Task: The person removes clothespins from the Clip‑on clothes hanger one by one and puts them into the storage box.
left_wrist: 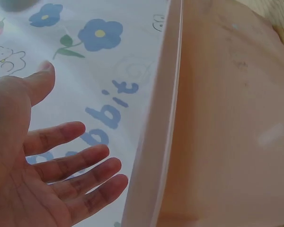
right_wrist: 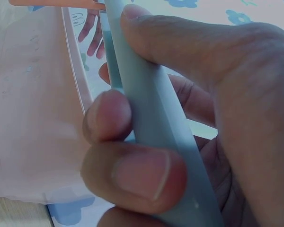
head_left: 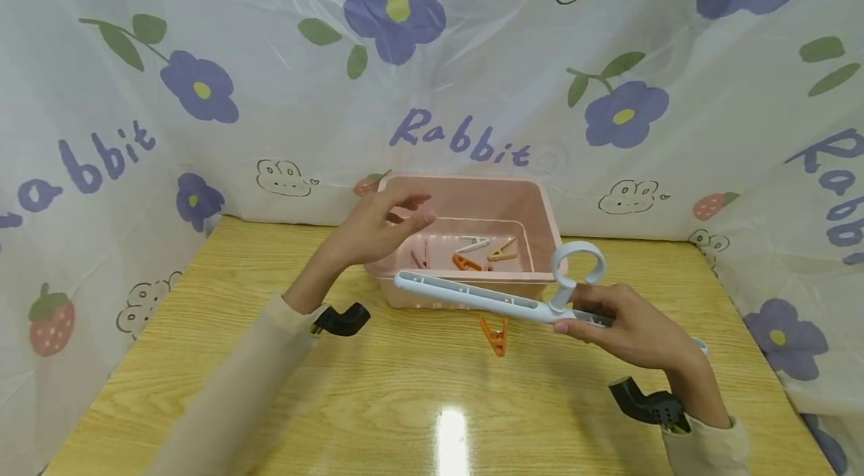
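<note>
My right hand (head_left: 631, 326) grips a pale blue clothes hanger (head_left: 472, 297) near its ring-shaped hook (head_left: 578, 258). Thumb and fingers wrap its bar (right_wrist: 151, 104), close up in the right wrist view. The hanger's long arm reaches left across the front of a pink plastic bin (head_left: 466, 184). Over the bin's left side hovers my left hand (head_left: 378, 225), fingers spread and holding nothing. Inside the bin lie several clothespins, among them an orange one (head_left: 467, 262), a white one (head_left: 475, 243) and a tan one (head_left: 502, 249).
Another orange clothespin (head_left: 496, 337) lies on the wooden table (head_left: 378, 401) in front of the bin. Behind and at both sides hangs a white cloth (head_left: 472, 86) printed with flowers and rabbits. Black wrist cameras (head_left: 344, 318) sit on both forearms.
</note>
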The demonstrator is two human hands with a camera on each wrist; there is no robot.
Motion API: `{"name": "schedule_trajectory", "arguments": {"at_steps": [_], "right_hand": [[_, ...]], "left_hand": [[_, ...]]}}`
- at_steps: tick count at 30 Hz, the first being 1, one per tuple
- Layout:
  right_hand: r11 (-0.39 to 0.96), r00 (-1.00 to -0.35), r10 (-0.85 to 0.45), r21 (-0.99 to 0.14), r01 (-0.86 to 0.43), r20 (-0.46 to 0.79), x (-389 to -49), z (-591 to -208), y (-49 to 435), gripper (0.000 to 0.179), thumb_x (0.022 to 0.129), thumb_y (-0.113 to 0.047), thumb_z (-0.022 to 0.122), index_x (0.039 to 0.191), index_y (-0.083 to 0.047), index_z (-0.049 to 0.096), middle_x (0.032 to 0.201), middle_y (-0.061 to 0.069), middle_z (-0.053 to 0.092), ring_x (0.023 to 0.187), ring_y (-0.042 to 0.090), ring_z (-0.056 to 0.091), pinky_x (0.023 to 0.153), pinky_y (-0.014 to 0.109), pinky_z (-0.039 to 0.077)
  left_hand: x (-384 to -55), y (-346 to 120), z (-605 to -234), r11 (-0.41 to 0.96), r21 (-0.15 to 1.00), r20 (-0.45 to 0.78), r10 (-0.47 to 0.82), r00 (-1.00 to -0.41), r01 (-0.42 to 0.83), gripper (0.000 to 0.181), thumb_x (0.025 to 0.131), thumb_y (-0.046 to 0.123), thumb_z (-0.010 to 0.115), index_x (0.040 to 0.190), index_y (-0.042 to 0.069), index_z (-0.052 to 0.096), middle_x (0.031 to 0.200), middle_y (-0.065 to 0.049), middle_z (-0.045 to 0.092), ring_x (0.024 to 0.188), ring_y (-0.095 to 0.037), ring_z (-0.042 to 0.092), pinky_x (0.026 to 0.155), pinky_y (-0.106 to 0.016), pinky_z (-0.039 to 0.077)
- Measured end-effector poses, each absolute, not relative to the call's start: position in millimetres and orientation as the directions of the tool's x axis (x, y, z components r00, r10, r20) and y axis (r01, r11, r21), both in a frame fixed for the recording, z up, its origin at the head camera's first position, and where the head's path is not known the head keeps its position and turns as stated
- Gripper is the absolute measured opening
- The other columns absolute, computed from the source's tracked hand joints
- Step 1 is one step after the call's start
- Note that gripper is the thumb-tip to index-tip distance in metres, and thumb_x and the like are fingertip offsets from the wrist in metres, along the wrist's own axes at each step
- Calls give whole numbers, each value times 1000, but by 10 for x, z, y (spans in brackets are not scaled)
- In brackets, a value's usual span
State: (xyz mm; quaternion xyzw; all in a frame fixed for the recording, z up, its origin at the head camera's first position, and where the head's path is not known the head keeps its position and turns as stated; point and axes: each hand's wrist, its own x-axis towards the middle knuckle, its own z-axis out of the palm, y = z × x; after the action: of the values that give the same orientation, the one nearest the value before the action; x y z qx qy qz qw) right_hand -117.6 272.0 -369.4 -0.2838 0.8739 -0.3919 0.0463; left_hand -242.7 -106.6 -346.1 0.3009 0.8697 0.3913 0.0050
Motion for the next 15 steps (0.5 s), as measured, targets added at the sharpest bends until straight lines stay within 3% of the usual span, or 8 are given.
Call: {"name": "schedule_trajectory", "arguments": {"at_steps": [15], "right_hand": [[520,-834,-534,-724,-453,138,-1181,-3701,2732,8,97,-13,71,100,-21,70,76,-9,62,62,1,51,55,25,46]], "left_hand": [[-2092,-1128,-3575,387,795,253,489,-835,467,44,108,34,53,146,12,56,144,-9,62,129,-26,62,103,-47,54]]}}
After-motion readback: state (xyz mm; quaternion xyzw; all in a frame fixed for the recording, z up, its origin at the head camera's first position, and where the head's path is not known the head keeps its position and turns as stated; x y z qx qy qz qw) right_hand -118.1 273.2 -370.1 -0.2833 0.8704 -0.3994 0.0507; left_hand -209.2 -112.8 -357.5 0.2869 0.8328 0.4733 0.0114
